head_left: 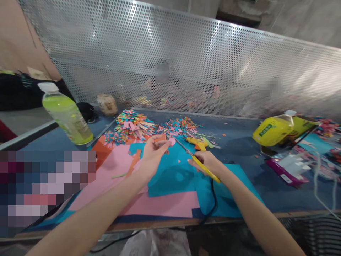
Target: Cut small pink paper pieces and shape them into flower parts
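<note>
Between the fingertips of my left hand (156, 147) is a small round piece of pink paper (172, 142). My right hand (206, 161) grips yellow-handled scissors (205, 167), whose blades point left toward that pink paper. I cannot tell whether the blade tips touch it. Beneath both hands lie sheets of blue paper (170, 181) and pink paper (106, 185). An orange paper strip (134, 161) rests near my left wrist. Just behind the scissors is a yellow glue gun (197, 143).
Folded paper pieces form a colourful pile (133, 124), with paper scraps (181, 126) beside it. A green drink bottle (66, 115) stands left; a yellow bottle (271, 129) lies right, near a purple packet (285, 174). A perforated metal panel (186, 60) rises behind the table.
</note>
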{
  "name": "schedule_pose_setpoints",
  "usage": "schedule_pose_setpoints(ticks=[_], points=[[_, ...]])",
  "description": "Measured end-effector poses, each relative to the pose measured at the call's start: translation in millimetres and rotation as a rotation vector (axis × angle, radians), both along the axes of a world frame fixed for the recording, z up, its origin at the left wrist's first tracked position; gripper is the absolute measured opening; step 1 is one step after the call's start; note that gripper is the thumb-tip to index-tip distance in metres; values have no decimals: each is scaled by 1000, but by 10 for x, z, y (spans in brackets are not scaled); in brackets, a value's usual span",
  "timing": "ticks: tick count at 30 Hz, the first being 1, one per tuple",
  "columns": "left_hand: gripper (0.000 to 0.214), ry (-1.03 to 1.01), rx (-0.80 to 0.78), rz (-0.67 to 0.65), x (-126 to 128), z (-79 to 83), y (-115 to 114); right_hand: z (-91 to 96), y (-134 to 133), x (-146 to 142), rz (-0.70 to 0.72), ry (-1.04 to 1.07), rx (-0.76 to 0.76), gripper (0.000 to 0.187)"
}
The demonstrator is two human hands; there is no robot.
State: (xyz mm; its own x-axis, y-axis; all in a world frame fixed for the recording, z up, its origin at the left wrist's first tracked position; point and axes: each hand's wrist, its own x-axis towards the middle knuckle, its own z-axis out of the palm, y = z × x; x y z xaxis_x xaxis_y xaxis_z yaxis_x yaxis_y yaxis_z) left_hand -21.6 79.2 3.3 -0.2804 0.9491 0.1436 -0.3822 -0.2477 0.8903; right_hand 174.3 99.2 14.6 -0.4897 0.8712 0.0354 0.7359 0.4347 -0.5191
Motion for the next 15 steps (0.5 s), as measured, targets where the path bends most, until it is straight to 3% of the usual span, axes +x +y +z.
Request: schedule_pose_setpoints(ticks=[15], points=[[35, -37, 7, -13, 29, -20, -5, -53, 37, 40, 33, -5, 24, 39]])
